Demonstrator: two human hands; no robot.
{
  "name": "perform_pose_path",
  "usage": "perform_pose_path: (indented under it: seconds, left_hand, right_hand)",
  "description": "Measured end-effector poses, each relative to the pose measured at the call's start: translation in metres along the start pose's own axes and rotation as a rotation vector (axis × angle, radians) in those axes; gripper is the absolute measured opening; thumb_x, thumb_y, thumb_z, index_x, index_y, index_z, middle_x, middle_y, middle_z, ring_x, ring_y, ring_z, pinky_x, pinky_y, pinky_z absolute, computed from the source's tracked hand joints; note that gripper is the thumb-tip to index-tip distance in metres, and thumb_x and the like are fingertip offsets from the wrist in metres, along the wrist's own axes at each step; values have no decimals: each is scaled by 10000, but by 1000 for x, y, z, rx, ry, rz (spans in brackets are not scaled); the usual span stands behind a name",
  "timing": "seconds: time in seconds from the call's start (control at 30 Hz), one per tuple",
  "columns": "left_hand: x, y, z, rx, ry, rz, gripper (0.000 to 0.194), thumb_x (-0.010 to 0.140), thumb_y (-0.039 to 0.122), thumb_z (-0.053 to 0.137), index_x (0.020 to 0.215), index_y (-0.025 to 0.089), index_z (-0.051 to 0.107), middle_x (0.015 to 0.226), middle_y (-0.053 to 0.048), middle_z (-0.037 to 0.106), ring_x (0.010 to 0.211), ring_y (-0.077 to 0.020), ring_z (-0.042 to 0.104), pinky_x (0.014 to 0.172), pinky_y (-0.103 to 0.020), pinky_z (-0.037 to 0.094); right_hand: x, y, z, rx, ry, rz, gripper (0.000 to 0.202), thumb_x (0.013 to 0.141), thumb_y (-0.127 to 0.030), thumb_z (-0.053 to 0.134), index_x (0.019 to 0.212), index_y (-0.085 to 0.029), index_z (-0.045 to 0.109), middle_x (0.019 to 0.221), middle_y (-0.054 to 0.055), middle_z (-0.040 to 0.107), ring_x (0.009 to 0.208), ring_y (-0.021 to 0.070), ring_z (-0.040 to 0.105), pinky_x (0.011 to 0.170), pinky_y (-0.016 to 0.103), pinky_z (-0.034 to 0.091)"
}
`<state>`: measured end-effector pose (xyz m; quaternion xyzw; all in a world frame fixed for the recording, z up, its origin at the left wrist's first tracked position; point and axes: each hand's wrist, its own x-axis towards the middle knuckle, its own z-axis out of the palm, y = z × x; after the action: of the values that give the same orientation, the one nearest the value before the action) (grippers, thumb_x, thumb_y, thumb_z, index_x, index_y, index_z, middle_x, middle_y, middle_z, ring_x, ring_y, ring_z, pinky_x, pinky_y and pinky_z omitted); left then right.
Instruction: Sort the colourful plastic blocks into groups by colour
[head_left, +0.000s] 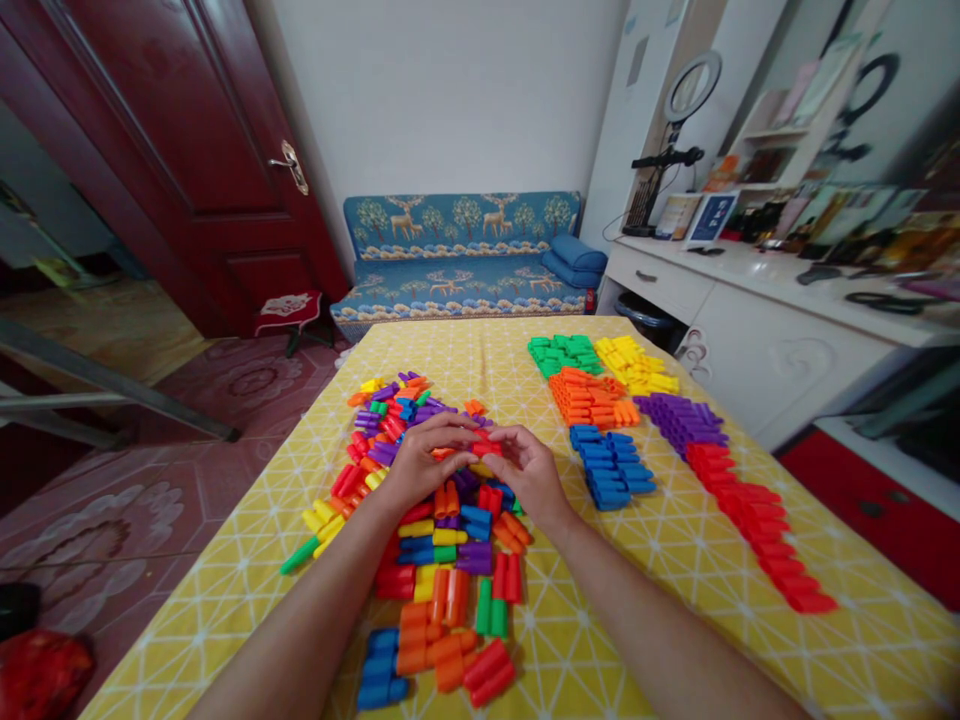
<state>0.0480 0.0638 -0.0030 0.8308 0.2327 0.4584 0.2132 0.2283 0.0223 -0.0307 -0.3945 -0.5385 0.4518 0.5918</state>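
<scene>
My left hand (429,456) and right hand (531,476) clamp fingers on a red tube-shaped block (486,445) above the mixed block pile (416,545); blue blocks (609,466) lie to the pile's right.

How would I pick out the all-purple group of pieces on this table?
Start at the yellow patterned tablecloth. Toward its right edge, find the purple group between the yellow group and the red group. Its single colour, purple, sets it apart from both.

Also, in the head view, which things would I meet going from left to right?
Dark red door, left hand, right hand, group of blue tubular pieces, group of purple tubular pieces, group of red tubular pieces.
</scene>
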Motion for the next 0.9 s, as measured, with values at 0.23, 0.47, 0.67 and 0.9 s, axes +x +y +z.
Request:
perform_pose_path:
  seconds: [0.23, 0.47, 0.67, 0.9]
  left_hand:
    - [-3, -2, 3, -23, -38, -14, 119, 833, 265, 685, 907, 188, 738, 1002, -99, 693, 932, -194, 664, 839, -330, 537]
    - [-4, -4, -1, 54, -132, -105, 200, 902, 302, 586, 981, 175, 720, 948, -93, 700, 907, -192, 654, 829, -323, 514]
    - [-9, -14, 3, 83, -225, -103, 228, 905, 346, 572, 980, 188, 719, 981, -86, 721, 934, -195, 661, 859, -321, 511]
    - [-8, -14, 4, 48, -224, -84, 234, 912, 343, 559, 977, 188, 721, 957, -81, 734, 921, -194, 662, 847, -314, 508]
  right_hand:
    - [1, 7, -6, -333, -27, -48, 260, 705, -292, 731, 923, -213, 615, 988, 21, 676, 942, 186, 625, 818, 321, 487]
    - [-1, 0, -10, -462, 18, -117, 545, 669, -143, 705, 1189, -233, 570, 1105, 33, 673, 1033, 181, 611, 948, 355, 451]
    - [-17, -36, -76, -596, 30, -82, 548, 656, -199, 731, 1188, -247, 611, 1129, 51, 681, 1029, 213, 624, 933, 395, 462]
    - [-38, -95, -236, -1029, 221, -89, 371, 608, -250, 796, 975, -274, 747, 1108, 128, 694, 904, 250, 659, 773, 373, 494]
